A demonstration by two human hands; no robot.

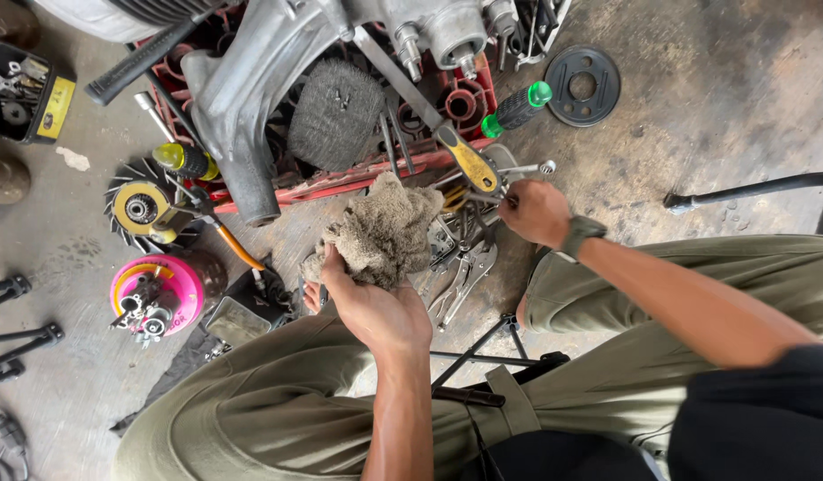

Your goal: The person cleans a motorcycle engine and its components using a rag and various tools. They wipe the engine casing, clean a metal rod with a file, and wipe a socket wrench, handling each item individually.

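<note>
While the left hand (380, 312) grips a bunched grey rag (383, 233) over the floor, the right hand (536, 212) is closed among tools by the yellow-handled screwdriver (469, 160) — wiping looks unstarted, engine casing (251, 80) w/ grime.

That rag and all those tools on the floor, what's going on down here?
A person sits low over a concrete floor. The left hand grips a crumpled, dirty rag. The right hand, with a watch on the wrist, reaches into a pile of tools and closes on a thin metal tool; which one is hard to tell. Just ahead, a grey metal engine part rests on a red crate, with screwdrivers lying around it.
</note>
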